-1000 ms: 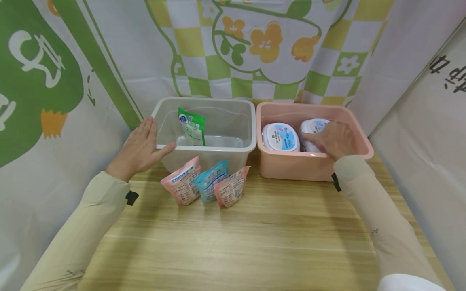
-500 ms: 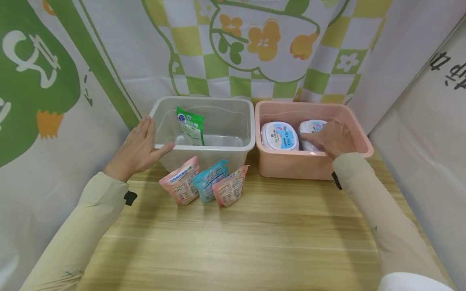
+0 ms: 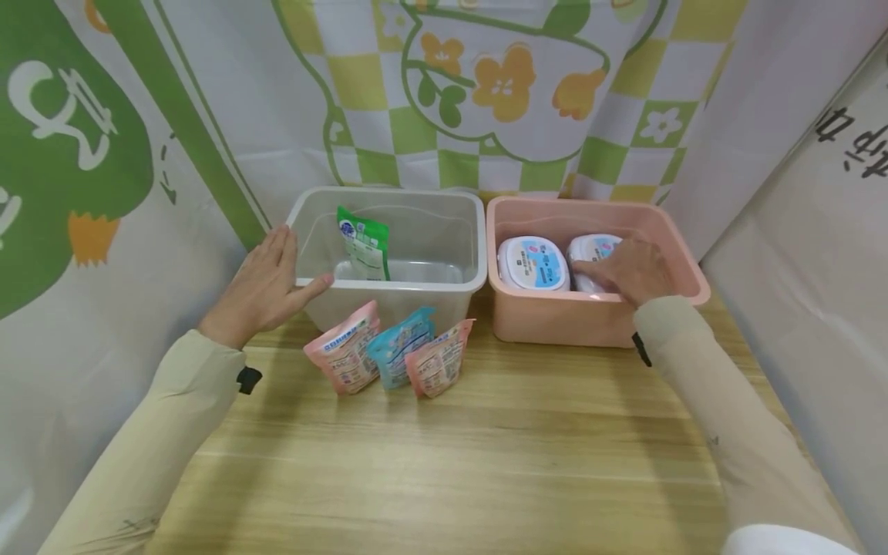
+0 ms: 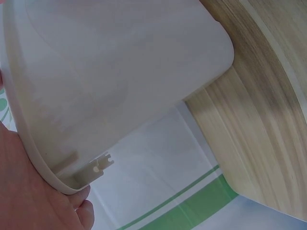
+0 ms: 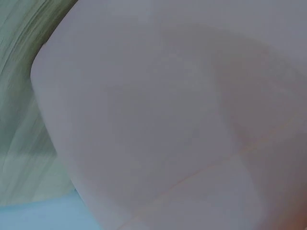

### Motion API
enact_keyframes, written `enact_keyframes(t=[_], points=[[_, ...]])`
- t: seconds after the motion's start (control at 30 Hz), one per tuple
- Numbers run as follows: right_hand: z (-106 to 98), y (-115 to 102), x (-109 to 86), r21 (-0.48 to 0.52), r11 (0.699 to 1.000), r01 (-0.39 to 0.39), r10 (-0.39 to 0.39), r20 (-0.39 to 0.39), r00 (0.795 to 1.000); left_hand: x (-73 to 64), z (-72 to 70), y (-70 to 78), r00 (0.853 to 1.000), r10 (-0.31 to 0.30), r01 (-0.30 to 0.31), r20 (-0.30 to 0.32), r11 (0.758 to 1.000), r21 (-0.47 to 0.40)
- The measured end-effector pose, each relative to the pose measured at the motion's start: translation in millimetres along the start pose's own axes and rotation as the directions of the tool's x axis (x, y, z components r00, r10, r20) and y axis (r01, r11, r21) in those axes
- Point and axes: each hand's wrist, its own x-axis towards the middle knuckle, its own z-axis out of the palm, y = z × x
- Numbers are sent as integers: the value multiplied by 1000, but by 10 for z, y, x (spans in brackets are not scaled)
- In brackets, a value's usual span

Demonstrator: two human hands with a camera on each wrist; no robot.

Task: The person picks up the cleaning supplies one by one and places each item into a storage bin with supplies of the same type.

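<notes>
Wood-grain bench (image 3: 444, 462) spanning foreground. Right hand (image 3: 633, 271), nearer, gripping squarish white plastic tub (image 3: 592, 250) in right half of rectangular pink plastic bin (image 3: 562, 320); left hand (image 3: 258, 297), fingers extended, resting well leftward on pale-grey plastic bin (image 3: 454, 301).

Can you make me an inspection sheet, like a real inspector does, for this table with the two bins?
Surface: light wood-grain table.
Job's things: pink rectangular plastic bin with two white rounded tubs inside; pale grey plastic bin holding a green-and-white pouch.
Clutter: two small pink printed pouches with a light-blue printed pouch between them, in front of the grey bin.
Hands: left hand rests on the grey bin's rim; right hand is inside the pink bin, touching one tub, fingertips hidden.
Cables: nothing seen.
Surroundings: white cloth with green, yellow and orange print behind; white sheet with black writing on the right.
</notes>
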Motion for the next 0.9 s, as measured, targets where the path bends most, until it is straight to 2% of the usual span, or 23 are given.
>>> enact_keyframes(t=[0.23,0.43,0.53,0.67,0.77,0.87,0.9], points=[[-46,-36,-26,2,1000,12,-12,63,998,2,-9,-23,1000,9,-9,-21,1000,8],[-113,12,-16,81,996,43,-54,135,989,3,-3,-10,1000,2,-1,7,1000,-9],[-185,71,0,118,987,106,-119,111,987,12,7,-1,1000,8,-8,-1,1000,-3],[-330,84,11,199,975,100,-123,104,987,21,17,-10,1000,12,-12,-19,1000,7],[-463,41,-16,181,980,81,-112,172,979,23,16,-17,1000,13,-12,-17,1000,5],[-571,22,-54,54,984,172,-180,244,953,14,14,-12,1000,13,-13,-18,1000,2],[-596,30,-55,-2,975,221,-213,260,942,11,14,-10,1000,12,-12,-20,1000,-2]])
